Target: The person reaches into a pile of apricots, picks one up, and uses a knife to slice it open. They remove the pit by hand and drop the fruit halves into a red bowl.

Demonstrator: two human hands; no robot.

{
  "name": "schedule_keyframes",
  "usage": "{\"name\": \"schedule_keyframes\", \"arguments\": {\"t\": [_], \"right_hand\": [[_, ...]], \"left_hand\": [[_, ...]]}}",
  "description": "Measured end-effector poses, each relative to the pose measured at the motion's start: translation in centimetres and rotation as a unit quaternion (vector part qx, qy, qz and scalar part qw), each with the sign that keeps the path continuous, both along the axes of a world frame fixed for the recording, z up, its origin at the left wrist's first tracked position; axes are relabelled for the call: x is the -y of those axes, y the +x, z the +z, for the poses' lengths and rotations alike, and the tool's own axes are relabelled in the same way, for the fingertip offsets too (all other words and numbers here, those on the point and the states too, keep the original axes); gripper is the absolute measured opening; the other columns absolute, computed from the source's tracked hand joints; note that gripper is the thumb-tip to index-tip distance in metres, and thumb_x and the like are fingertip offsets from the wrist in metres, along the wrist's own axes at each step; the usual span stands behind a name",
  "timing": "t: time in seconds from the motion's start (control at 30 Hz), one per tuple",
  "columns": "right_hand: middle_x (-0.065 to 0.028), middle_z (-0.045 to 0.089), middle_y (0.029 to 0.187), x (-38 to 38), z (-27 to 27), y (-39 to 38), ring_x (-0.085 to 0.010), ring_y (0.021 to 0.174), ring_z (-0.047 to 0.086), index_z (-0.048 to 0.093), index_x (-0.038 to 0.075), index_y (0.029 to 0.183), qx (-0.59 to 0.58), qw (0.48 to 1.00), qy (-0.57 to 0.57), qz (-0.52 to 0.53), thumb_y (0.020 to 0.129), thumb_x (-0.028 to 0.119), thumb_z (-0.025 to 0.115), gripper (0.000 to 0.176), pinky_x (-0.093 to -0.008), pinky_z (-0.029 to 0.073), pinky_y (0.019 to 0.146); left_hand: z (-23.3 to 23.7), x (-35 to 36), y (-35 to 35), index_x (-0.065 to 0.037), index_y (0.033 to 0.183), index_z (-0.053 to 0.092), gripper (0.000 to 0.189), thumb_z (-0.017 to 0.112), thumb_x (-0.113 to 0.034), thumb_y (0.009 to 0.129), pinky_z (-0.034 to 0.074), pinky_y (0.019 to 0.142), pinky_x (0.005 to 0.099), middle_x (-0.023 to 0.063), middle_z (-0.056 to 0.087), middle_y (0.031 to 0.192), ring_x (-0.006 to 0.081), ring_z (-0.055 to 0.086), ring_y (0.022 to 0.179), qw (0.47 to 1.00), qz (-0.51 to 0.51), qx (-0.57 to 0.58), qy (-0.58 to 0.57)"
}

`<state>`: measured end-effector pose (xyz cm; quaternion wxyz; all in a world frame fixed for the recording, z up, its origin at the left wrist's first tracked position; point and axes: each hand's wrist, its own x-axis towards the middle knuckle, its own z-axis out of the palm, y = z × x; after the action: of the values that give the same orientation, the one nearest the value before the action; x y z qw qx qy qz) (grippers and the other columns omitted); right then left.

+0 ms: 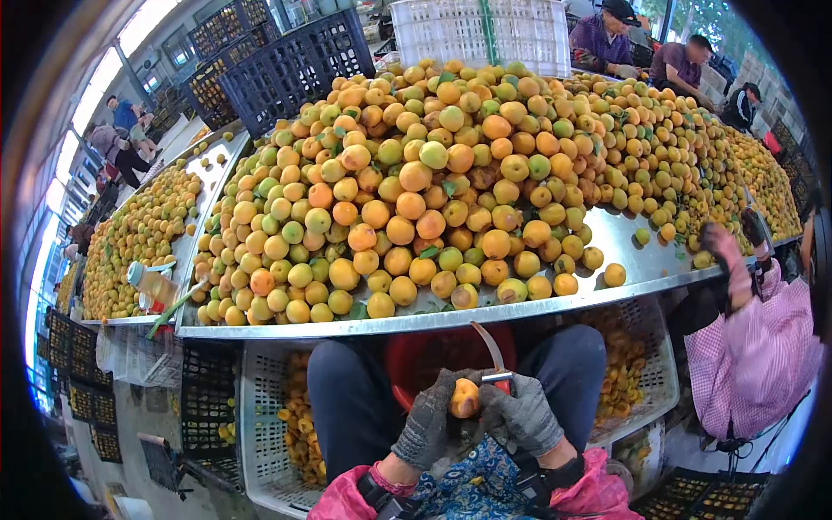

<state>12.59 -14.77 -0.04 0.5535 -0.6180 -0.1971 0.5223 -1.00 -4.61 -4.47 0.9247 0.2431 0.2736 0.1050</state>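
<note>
An orange-yellow fruit [464, 399] with a brownish patch is held in my left hand [426, 423], which wears a grey glove. My right hand [523, 412], gloved too, is closed round the red handle of a curved knife [490, 348], whose blade points up and to the left. Both hands are close together above my lap, the knife handle just right of the fruit. Behind them, between my knees, stands a red basin [425, 360]. A large heap of yellow, orange and green fruits [416, 204] lies on the metal table [347, 328] in front.
White crates [260, 425] with cut fruit stand on both sides of my legs. Dark crates [299, 74] and a white crate [481, 35] are behind the heap. A co-worker in pink checks [754, 347] sits at right; other people are farther back.
</note>
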Motion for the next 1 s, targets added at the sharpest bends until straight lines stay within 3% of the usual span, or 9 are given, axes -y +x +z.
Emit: {"name": "schedule_keyframes", "arguments": {"t": [0.07,0.13,0.27,0.33,0.43,0.5,0.67,0.77,1.0], "right_hand": [[-0.0053,0.068,0.083,0.3,0.1,0.4,-0.0083,0.070,0.061,0.063,0.004,0.116,-0.053,0.998,0.009,0.010,0.083,0.022,0.073,0.039,-0.0248,0.051,0.064],[-0.0075,0.069,0.088,0.6,0.2,0.3,-0.0109,0.077,0.063,0.062,0.004,0.117,0.147,0.986,0.030,0.078,0.078,0.024,0.077,0.047,-0.0283,0.053,0.071],[-0.0091,0.069,0.094,0.9,0.2,-0.5,-0.0114,0.083,0.063,0.062,0.004,0.116,0.099,0.994,0.037,0.024,0.073,0.023,0.080,0.050,-0.0292,0.053,0.079],[-0.0086,0.069,0.094,1.0,0.1,-0.8,-0.0111,0.083,0.063,0.063,0.004,0.115,0.088,0.996,0.027,0.008,0.072,0.021,0.080,0.050,-0.0289,0.053,0.079],[-0.0074,0.069,0.095,0.7,-0.7,-1.0,-0.0101,0.083,0.063,0.063,0.003,0.114,0.088,0.996,0.032,-0.001,0.072,0.019,0.080,0.048,-0.0280,0.053,0.078],[-0.0067,0.069,0.096,0.3,-1.9,-1.1,-0.0095,0.084,0.062,0.064,0.003,0.114,0.098,0.994,0.046,0.006,0.072,0.018,0.080,0.048,-0.0274,0.053,0.077],[-0.0054,0.069,0.095,0.0,-3.5,-2.1,-0.0090,0.083,0.062,0.063,0.001,0.114,-0.059,0.998,0.027,-0.010,0.075,0.013,0.077,0.043,-0.0255,0.053,0.074],[-0.0051,0.068,0.094,0.1,-4.7,-2.7,-0.0092,0.082,0.062,0.064,0.001,0.113,-0.004,0.999,0.035,-0.003,0.077,0.013,0.076,0.040,-0.0254,0.053,0.073],[-0.0040,0.069,0.089,0.2,-4.5,-2.7,-0.0080,0.078,0.062,0.064,0.001,0.109,-0.017,0.999,-0.029,-0.015,0.079,0.015,0.076,0.035,-0.0243,0.053,0.068]], "left_hand": [[1.4,0.1,0.4,-0.005,0.124,0.053,0.056,0.038,-0.053,0.098,0.051,0.089,0.0376,0.0102,0.062,0.108,0.0228,0.061,0.098,0.998,0.026,-0.023,0.047],[1.7,0.4,0.7,-0.004,0.123,0.053,0.055,0.036,-0.051,0.099,0.051,0.089,0.0368,0.0107,0.064,0.107,0.0225,0.062,0.098,0.996,0.065,-0.040,0.036],[1.4,1.6,1.2,-0.004,0.124,0.054,0.055,0.036,-0.050,0.100,0.051,0.089,0.0352,0.0101,0.064,0.108,0.0214,0.062,0.098,0.994,0.081,-0.024,0.066],[1.5,1.8,1.2,-0.001,0.119,0.059,0.050,0.037,-0.043,0.102,0.051,0.083,0.0271,0.0087,0.064,0.109,0.0145,0.061,0.095,0.977,0.097,-0.037,0.184],[2.5,2.0,1.0,-0.001,0.117,0.061,0.046,0.039,-0.039,0.103,0.050,0.082,0.0261,0.0086,0.064,0.108,0.0133,0.061,0.093,0.956,0.100,-0.083,0.265],[2.1,1.9,0.8,-0.001,0.116,0.062,0.045,0.041,-0.038,0.102,0.050,0.081,0.0258,0.0081,0.065,0.106,0.0130,0.061,0.091,0.963,0.111,-0.088,0.229],[-0.3,1.7,-0.6,0.000,0.113,0.064,0.046,0.043,-0.038,0.102,0.050,0.078,0.0253,0.0067,0.066,0.100,0.0118,0.061,0.088,0.975,0.110,-0.120,0.154],[-0.8,2.2,-0.7,0.001,0.112,0.065,0.045,0.044,-0.037,0.102,0.049,0.078,0.0251,0.0063,0.067,0.099,0.0112,0.061,0.087,0.961,0.122,-0.149,0.196],[-0.8,2.5,-1.3,0.000,0.112,0.065,0.042,0.045,-0.037,0.101,0.049,0.079,0.0252,0.0066,0.067,0.101,0.0115,0.060,0.089,0.950,0.111,-0.151,0.249]]}}
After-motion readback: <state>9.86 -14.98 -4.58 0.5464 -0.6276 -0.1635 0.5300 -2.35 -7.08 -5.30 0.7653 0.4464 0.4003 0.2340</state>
